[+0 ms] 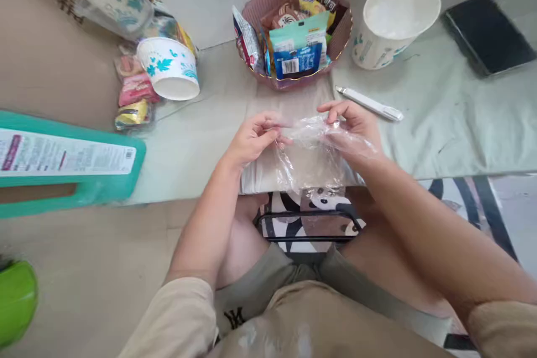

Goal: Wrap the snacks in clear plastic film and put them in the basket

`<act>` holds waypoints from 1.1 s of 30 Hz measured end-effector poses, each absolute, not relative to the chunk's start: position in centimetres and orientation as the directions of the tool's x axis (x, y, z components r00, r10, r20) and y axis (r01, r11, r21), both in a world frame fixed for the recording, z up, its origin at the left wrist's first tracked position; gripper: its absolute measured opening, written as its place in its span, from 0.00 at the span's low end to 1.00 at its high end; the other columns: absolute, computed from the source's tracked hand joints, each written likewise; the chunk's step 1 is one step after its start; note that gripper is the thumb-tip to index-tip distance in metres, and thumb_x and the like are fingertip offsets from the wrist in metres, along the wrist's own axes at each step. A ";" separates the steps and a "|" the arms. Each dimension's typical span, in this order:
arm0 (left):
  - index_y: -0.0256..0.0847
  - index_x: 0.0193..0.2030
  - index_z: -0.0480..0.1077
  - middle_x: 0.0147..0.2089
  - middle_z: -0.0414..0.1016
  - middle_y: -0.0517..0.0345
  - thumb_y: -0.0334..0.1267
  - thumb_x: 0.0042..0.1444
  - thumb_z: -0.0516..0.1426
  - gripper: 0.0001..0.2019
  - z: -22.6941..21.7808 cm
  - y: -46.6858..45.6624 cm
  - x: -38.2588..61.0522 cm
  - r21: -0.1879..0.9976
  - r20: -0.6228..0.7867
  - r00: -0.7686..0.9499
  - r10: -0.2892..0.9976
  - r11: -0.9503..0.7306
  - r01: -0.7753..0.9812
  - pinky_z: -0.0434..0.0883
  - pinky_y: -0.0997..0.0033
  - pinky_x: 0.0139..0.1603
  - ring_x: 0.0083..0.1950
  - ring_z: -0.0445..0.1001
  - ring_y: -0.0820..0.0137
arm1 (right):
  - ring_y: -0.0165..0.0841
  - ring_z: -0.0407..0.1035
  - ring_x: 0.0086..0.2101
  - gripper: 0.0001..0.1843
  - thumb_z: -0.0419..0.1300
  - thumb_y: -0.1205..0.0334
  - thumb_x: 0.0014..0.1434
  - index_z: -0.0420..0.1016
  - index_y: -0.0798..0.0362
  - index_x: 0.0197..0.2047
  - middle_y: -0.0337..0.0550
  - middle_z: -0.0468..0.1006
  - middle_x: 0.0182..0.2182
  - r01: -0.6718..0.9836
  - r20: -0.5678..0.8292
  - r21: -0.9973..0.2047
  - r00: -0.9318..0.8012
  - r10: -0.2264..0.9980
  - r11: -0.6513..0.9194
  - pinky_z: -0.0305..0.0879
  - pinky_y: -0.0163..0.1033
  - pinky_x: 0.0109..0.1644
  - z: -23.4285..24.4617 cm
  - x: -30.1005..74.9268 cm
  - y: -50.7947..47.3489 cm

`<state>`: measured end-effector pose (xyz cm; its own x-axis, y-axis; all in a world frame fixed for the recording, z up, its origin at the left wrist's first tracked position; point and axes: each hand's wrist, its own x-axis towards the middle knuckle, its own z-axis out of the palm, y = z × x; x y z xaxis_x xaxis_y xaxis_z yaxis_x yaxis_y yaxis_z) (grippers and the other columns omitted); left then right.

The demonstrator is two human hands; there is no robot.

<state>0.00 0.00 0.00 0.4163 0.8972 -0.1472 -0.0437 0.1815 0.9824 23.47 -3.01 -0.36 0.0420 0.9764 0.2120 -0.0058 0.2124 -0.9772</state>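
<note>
A crinkled clear plastic bag (310, 137) stretches between my two hands above the front edge of the cloth-covered table. My left hand (259, 137) pinches the bag's left side between thumb and fingers. On the other side, my right hand (352, 126) is closed on the bag, its index finger stretched out to the left and film draped over the palm. The lower part of the bag hangs past the table edge. Just behind my right hand lies a white utility knife (369, 103), apart from it.
A pink bowl (289, 83) of packaged snacks stands at the back. Right of it are a paper tub (381, 50) and a black phone (490, 33). Leftward are another paper tub (168, 67), bagged tubs (119, 3), small packets (136, 89) and a teal container (113, 168).
</note>
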 end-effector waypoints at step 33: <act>0.37 0.44 0.77 0.41 0.86 0.51 0.38 0.49 0.67 0.15 1.9 -0.6 1.9 0.840 -0.437 0.365 0.822 0.518 -0.161 0.82 0.64 0.45 0.43 0.86 0.62 | 0.29 0.70 0.26 0.13 0.71 0.55 0.53 0.72 0.50 0.33 0.38 0.77 0.27 -0.056 -0.232 -0.969 -0.117 0.966 -0.239 0.65 0.37 0.30 1.1 23.4 -3.3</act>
